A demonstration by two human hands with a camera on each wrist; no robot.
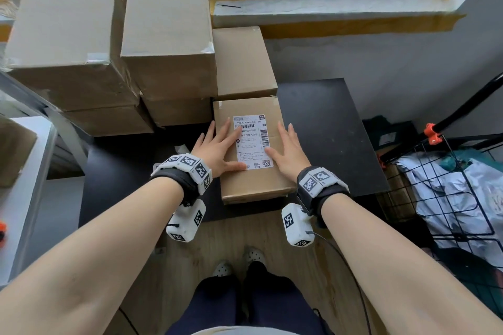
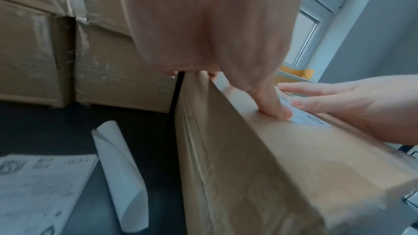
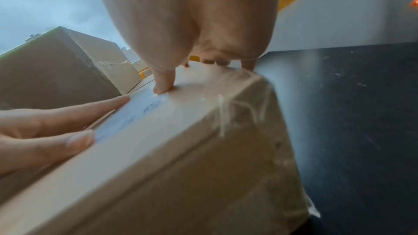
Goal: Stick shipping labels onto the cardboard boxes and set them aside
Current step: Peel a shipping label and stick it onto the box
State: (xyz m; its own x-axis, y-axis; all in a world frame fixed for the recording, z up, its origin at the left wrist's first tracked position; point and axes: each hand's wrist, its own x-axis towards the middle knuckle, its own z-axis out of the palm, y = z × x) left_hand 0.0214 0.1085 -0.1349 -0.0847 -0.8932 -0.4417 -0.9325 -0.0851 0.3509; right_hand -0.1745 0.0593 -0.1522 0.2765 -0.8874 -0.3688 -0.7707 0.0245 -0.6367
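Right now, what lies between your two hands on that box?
The white shipping label, stuck flat on the box top. The left hand overlaps its left edge, the right hand touches its right edge; the head view shows it best.

Parcel packing room, stacked cardboard boxes [image 1: 81, 43], wire cart [image 1: 449, 198] of mailers

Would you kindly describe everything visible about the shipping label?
The label is a white paper rectangle printed with barcodes, a QR code and text. It lies flat on top of the nearest box, long side running away from the person. The left hand presses its left edge; the right hand has its thumb at the right edge.
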